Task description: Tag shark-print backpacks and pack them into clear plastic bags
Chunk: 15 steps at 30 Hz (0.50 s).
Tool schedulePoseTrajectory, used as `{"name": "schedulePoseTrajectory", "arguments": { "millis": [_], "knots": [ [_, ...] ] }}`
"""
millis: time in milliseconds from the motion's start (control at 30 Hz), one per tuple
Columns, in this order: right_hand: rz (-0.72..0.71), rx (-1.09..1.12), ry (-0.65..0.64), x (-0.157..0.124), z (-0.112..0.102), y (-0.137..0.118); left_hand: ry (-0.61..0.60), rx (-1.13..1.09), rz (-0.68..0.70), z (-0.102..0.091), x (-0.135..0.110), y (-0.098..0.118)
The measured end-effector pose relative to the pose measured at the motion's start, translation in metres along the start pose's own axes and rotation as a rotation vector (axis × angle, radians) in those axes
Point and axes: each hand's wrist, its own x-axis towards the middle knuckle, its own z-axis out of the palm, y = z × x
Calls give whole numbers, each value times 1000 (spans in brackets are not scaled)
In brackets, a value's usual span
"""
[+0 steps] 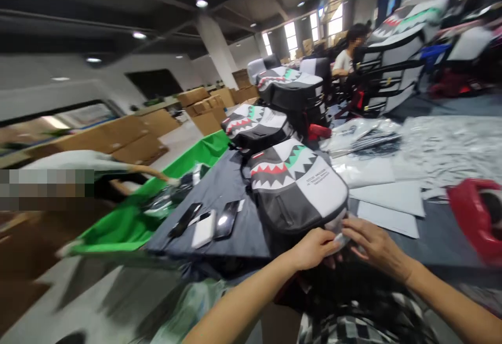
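A grey, black and white backpack point(296, 190) with a printed shark mouth lies on the dark grey table top point(212, 192). A translucent plastic bag point(336, 224) is bunched around its lower end. My left hand point(311, 250) grips the plastic at the backpack's near end. My right hand point(374, 244) sits just beside it, fingers pressed on the same plastic. To the left of the backpack lie a black phone point(226, 219), a slim black device point(184, 220) and a white power bank point(203, 230).
Two more shark backpacks point(254, 127) stand in a row beyond, with stacked plastic bags point(364, 140) and white sheets point(388, 200) to the right. A red object point(476, 218) sits at the right edge. A green-lined bin point(129, 224) lies left, with cardboard boxes point(204, 109) behind. A seated co-worker point(345, 56) is far back.
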Motion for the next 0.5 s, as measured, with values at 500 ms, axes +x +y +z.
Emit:
{"name": "schedulePoseTrajectory", "arguments": {
  "millis": [500],
  "knots": [
    [1345, -199, 276, -151, -209, 69, 676, 1106, 782, 36, 23, -68]
  ]
}}
